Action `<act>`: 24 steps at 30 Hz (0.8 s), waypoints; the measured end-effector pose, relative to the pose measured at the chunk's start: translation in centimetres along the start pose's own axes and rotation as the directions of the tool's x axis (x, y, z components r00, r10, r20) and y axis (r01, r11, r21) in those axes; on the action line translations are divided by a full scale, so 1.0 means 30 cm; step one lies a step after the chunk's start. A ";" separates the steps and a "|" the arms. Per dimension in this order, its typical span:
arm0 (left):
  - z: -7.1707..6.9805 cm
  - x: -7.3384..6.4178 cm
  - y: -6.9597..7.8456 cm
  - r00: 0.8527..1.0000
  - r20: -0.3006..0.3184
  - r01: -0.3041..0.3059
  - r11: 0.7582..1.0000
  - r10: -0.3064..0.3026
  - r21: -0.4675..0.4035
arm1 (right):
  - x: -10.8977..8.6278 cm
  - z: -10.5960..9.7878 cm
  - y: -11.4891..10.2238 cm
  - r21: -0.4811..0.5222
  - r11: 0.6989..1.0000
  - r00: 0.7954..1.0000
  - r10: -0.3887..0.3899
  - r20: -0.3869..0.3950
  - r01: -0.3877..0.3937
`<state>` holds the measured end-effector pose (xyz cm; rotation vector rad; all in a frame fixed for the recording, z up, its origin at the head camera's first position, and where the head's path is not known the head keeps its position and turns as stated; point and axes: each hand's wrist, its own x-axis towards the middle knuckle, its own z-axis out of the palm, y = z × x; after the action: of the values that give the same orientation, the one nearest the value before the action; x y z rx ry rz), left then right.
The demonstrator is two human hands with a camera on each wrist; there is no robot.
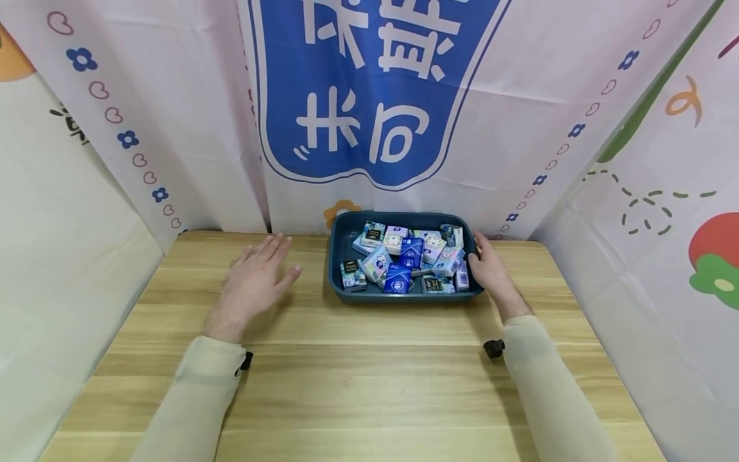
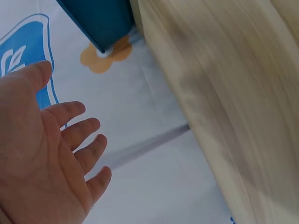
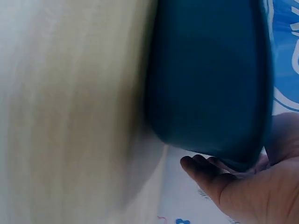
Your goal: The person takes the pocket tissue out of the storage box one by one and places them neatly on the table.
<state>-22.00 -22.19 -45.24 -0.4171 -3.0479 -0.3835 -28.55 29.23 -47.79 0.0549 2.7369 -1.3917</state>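
A dark blue-green bin (image 1: 404,298) is at the far edge of the table (image 1: 358,385), a little right of the middle, its long side running from left to right. Small packets lie in it in a loose heap, some on top of others. Two deep blue packets, one (image 1: 398,278) near the front wall and the other (image 1: 411,253) just behind it, stand out among pale blue, white and lilac ones. A few packets have black labels, such as the one (image 1: 353,274) at the front left.

The right hand (image 1: 491,269) grips the bin's right end — thumb over the rim, fingers outside below it, as the right wrist view shows. The left hand (image 1: 254,282) is well to the left of the bin and holds nothing; its fingers are loosely extended, the thumb apart and pointing toward the bin. Whether it touches the table I cannot tell.

Both arms wear pale sleeves (image 1: 548,385), with a small black object (image 1: 494,348) at each wrist. The tabletop is light, striped wood. Behind it hangs a white cloth (image 1: 190,96) with a blue panel (image 1: 369,163) of white lettering — an orange flower (image 1: 331,213) shows just behind the bin's left corner.
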 end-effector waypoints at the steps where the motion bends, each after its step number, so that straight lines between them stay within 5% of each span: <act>1: 0.004 0.003 0.007 1.000 -0.004 -0.006 1.000 0.006 -0.004 | 0.005 0.007 0.005 0.000 1.000 1.000 0.004 -0.002 -0.004; 6: 0.022 0.020 0.055 1.000 -0.013 -0.028 0.998 0.028 -0.055 | 0.015 0.025 0.031 0.116 0.991 0.998 0.062 0.005 -0.062; 11: 0.033 0.042 0.114 0.999 0.001 -0.047 0.994 0.047 -0.099 | 0.015 0.015 0.054 0.299 0.940 0.985 0.171 0.006 -0.165; 24: 0.065 0.087 0.279 0.993 0.025 -0.108 0.985 0.112 -0.135 | -0.007 -0.115 0.150 0.293 0.933 0.975 0.222 -0.007 -0.210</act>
<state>-22.27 -13.23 -44.95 -0.6006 -3.0226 -0.5825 -28.21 34.66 -49.36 0.3922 2.4390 -1.7257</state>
